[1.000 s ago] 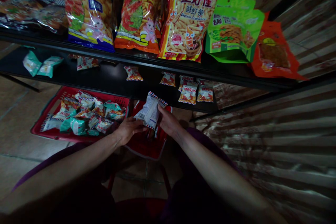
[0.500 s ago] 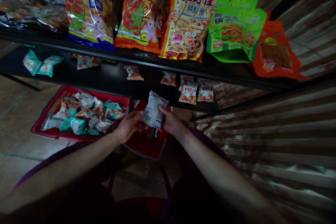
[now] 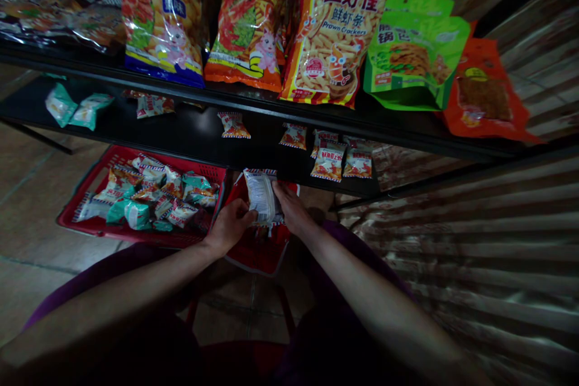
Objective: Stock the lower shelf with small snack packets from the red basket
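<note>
A small snack packet (image 3: pixel 262 194), its pale printed back with a barcode facing up, is held between both hands. My left hand (image 3: pixel 229 224) is closed on its left lower edge, thumb on top. On the right side, my right hand (image 3: pixel 289 205) grips it with the fingers partly hidden underneath. Just below the packet is a red basket (image 3: pixel 271 259), whose contents are mostly covered. Left of it stands a fuller red basket (image 3: pixel 75 217), heaped with white-orange and teal snack packets (image 3: pixel 138 214).
Above, a black shelf (image 3: pixel 253 107) carries large chip bags (image 3: pixel 335 36), a green pouch (image 3: pixel 414 54) and an orange pouch (image 3: pixel 486 90). Several small packets (image 3: pixel 328 160) and teal packets (image 3: pixel 76 107) lie on the lower black shelf (image 3: pixel 190 132). A pleated curtain (image 3: pixel 474 235) hangs on the right.
The packet has tilted and dropped slightly toward the basket below. My left fingers have closed onto its edge, where they were looser before. The view has shifted a little.
</note>
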{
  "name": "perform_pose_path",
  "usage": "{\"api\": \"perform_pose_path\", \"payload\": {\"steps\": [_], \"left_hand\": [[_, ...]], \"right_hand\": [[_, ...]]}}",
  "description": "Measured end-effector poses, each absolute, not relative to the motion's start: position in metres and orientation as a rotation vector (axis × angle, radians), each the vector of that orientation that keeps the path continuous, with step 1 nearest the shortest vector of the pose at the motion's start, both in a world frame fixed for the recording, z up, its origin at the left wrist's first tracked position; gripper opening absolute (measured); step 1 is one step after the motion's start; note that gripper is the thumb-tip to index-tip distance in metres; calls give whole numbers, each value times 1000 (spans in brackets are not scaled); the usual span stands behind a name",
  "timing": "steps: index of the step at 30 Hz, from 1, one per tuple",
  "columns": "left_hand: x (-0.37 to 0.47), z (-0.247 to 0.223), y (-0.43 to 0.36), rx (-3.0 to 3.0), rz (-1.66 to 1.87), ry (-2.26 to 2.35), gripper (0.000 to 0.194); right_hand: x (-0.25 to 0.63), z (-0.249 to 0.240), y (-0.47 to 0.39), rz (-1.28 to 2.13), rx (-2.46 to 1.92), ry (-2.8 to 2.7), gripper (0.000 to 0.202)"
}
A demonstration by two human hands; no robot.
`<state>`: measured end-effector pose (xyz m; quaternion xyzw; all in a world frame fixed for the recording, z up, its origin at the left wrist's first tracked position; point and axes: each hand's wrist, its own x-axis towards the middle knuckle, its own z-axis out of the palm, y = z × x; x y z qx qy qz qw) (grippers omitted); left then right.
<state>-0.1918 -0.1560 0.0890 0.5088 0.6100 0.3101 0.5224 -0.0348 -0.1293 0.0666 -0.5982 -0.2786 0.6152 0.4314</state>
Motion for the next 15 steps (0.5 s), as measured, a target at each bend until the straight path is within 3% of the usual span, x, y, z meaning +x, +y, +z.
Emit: {"api": "perform_pose_path", "payload": {"steps": [8,15], "left_hand": [[-198,86,-155,867,800,1320,21],[-199,92,-146,657,706,1247,45]], "right_hand": [[-36,73,-128,1504,-1343,-798,45],[-34,67,-130,1558,-1276,-921,46]]}}
